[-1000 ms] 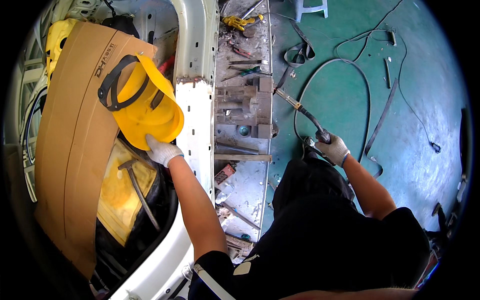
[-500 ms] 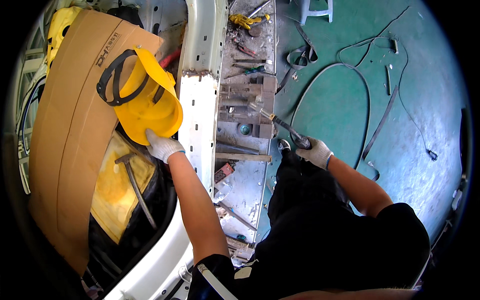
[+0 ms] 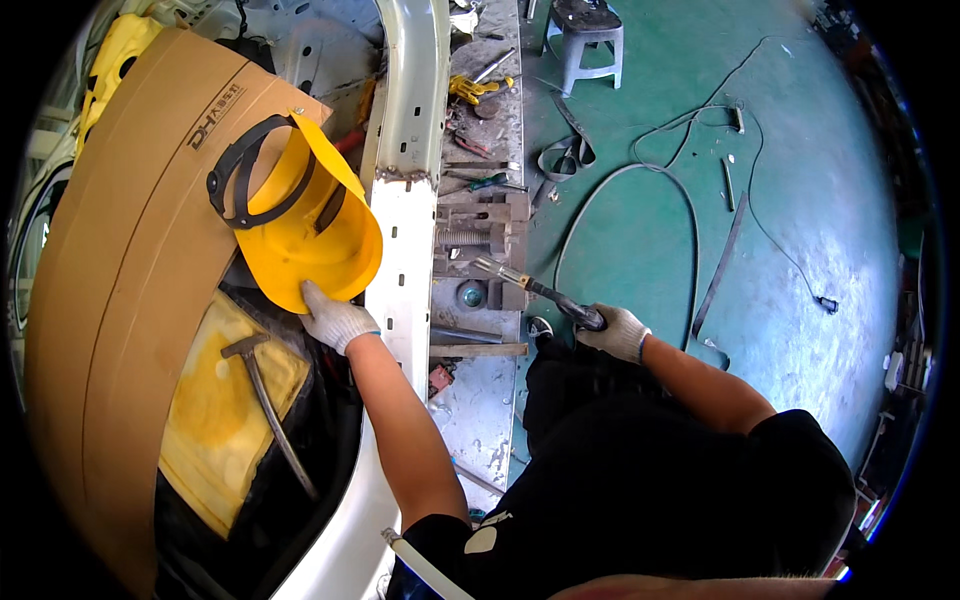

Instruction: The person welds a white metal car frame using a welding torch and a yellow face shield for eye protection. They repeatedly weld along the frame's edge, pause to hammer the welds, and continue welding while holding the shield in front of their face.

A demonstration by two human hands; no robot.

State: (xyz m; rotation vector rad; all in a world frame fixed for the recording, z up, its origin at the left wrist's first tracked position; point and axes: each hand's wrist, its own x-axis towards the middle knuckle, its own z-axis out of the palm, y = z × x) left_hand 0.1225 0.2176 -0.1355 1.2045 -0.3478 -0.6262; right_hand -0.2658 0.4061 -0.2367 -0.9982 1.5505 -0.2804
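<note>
My left hand [image 3: 338, 318], in a whitish work glove, grips the lower rim of a yellow welding mask [image 3: 305, 255]. The mask is tilted with its hollow inside and black headband [image 3: 228, 185] showing. It hangs over a cardboard sheet and overlaps the edge of a white car body frame [image 3: 400, 260]. My gloved right hand [image 3: 615, 333] is closed round the dark handle of a welding torch [image 3: 562, 303]. The torch nozzle points left, above the workbench beside a round glassy piece [image 3: 471, 294]. Fingertips of both hands are partly hidden.
Brown cardboard [image 3: 120, 280] covers the left side. A hammer [image 3: 266, 395] lies on a stained yellow pad [image 3: 215, 390]. The narrow workbench [image 3: 480, 410] bears a screw vise [image 3: 465, 238] and several hand tools. A cable [image 3: 697, 240] loops over the green floor; a stool [image 3: 590, 60] stands beyond.
The whole view has shifted, bringing more of the stool in. The mask has moved slightly right over the car frame. The torch nozzle has come slightly nearer me. Both grips are unchanged.
</note>
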